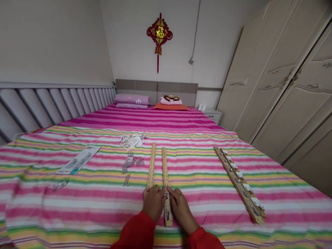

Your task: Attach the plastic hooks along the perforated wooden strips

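Two long perforated wooden strips lie lengthwise on the striped sheet, a left strip [151,164] and a right strip [165,166]. My left hand [154,201] lies over the near end of the left strip, its fingers reaching the right strip's edge. On the other side, my right hand [180,207] has thumb and forefinger pressed together at the right strip. Between my fingertips is a small shiny metal piece [167,195] on that strip; its exact shape is too small to tell. Another metal piece [167,215] sits nearer the strip's close end.
Small clear plastic bags [129,162] and a pile of tagged items [132,140] lie left of the strips. Farther left are a flat clear package [79,159] and a thin tangled loop [61,184]. Two strips with white tags [240,183] lie at right.
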`<act>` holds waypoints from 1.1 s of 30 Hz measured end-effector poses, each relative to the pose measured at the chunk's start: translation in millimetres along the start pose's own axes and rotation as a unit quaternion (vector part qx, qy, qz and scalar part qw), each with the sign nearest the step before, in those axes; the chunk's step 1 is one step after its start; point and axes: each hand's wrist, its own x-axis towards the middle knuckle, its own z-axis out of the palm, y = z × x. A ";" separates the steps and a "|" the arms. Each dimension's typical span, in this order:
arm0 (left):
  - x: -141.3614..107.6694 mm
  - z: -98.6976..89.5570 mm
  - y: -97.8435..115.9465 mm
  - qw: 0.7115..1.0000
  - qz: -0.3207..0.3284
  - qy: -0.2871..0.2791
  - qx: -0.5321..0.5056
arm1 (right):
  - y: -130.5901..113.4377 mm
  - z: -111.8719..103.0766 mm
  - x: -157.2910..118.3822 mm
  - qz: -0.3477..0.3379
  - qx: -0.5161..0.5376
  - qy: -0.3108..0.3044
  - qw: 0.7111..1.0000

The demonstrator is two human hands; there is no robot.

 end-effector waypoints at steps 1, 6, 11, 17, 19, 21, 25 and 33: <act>0.0 -2.0 -2.8 1.000 0.008 0.007 -0.024 | 1.0 -0.5 0.3 0.001 0.012 0.001 1.000; -0.5 -24.5 -43.2 0.973 0.010 0.171 -0.157 | 5.6 -3.5 0.8 0.020 0.039 0.005 0.999; -0.2 -51.3 -101.0 0.941 -0.106 0.299 -0.120 | 8.2 -4.8 0.6 0.048 0.096 0.017 0.994; -1.8 -62.0 -126.6 0.938 -0.175 0.251 -0.166 | 6.3 -6.6 0.0 0.087 0.139 0.029 0.986; -4.0 -62.9 -127.6 0.922 -0.199 0.257 -0.210 | 5.6 -7.1 -0.3 0.090 0.154 0.034 0.983; -6.2 -64.1 -125.5 0.893 -0.224 0.265 -0.285 | 5.3 -7.3 -0.3 0.094 0.174 0.047 0.979; -8.7 -65.5 -108.7 0.766 -0.278 0.235 -0.530 | 4.8 -7.5 0.7 0.119 0.219 0.061 0.967; -10.4 -61.8 -43.8 0.650 -0.269 0.116 -0.702 | -3.8 -10.4 8.3 0.177 0.316 0.052 0.931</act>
